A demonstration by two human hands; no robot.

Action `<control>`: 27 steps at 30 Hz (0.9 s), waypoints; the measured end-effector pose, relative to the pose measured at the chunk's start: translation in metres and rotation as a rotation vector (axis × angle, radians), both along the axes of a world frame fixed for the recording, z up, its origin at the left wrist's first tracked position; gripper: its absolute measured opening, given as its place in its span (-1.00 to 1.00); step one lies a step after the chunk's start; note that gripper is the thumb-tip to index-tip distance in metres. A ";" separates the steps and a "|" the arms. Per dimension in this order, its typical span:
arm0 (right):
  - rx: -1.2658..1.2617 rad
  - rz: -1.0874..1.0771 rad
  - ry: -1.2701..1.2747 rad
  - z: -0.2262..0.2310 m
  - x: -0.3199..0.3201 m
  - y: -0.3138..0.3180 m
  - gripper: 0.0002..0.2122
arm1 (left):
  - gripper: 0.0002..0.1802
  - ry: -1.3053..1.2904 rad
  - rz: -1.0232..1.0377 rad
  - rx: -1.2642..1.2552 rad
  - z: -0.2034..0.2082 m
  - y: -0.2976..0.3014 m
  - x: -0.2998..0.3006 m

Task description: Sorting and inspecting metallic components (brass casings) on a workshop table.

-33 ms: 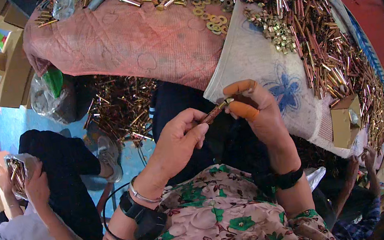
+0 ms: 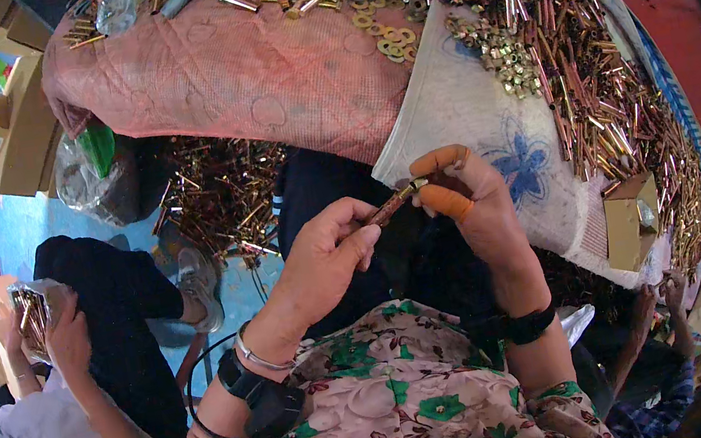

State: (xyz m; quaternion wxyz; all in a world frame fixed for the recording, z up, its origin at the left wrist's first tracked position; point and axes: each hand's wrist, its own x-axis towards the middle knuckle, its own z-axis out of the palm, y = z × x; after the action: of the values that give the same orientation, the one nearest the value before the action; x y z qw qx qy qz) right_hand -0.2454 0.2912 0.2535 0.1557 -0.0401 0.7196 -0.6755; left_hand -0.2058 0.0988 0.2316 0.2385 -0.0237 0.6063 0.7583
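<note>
Over my lap, my left hand [image 2: 325, 259] grips a brassy expansion bolt [image 2: 391, 206] by its sleeve, between thumb and fingers. The bolt tilts up toward the right. At its upper end is a small nut [image 2: 418, 183], pinched by the thumb and forefinger of my right hand [image 2: 491, 216], which wear orange finger covers. Just beyond my hands lies a white cloth [image 2: 442, 105] with a blue flower print. On it sits a heap of loose nuts [image 2: 513, 63], with flat washers [image 2: 388, 35] to its left.
A large pile of expansion bolts [image 2: 616, 116] covers the far and right side. A pink quilted cover [image 2: 239, 81] lies ahead. More bolts [image 2: 224, 192] lie below it. A small cardboard box [image 2: 628, 227] stands right. At left, a person's hands hold a bag of bolts [image 2: 31, 312]; another person's hands [image 2: 666, 299] show right.
</note>
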 end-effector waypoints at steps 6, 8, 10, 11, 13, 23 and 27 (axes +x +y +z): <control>0.141 0.122 0.066 0.006 -0.012 0.003 -0.83 | -0.84 0.014 -0.001 -0.048 -0.003 -0.002 -0.004; 0.149 0.157 0.107 0.007 -0.013 0.003 -0.83 | -0.84 0.001 -0.024 -0.048 0.001 -0.003 -0.005; 0.170 0.169 0.097 0.008 -0.014 0.003 -0.84 | -0.84 0.008 -0.032 -0.060 0.001 -0.005 -0.005; 0.181 0.175 0.093 0.008 -0.014 0.002 -0.85 | -0.85 0.012 -0.036 -0.066 0.001 -0.005 -0.006; 0.186 0.180 0.107 0.008 -0.016 0.000 -0.85 | -0.85 0.007 -0.028 -0.059 0.002 -0.006 -0.006; 0.460 0.153 0.374 0.001 -0.018 -0.011 -0.86 | -0.87 0.030 -0.006 -0.101 -0.001 -0.011 -0.002; 0.460 0.088 0.201 -0.001 -0.016 -0.021 -0.83 | -0.88 0.028 0.045 -0.116 -0.001 -0.015 0.000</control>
State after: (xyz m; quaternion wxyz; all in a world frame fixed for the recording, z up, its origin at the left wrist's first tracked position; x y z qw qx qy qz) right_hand -0.2616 0.2700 0.2525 0.1177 -0.1019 0.8638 -0.4792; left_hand -0.2055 0.0841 0.2304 0.2110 -0.0405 0.6519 0.7272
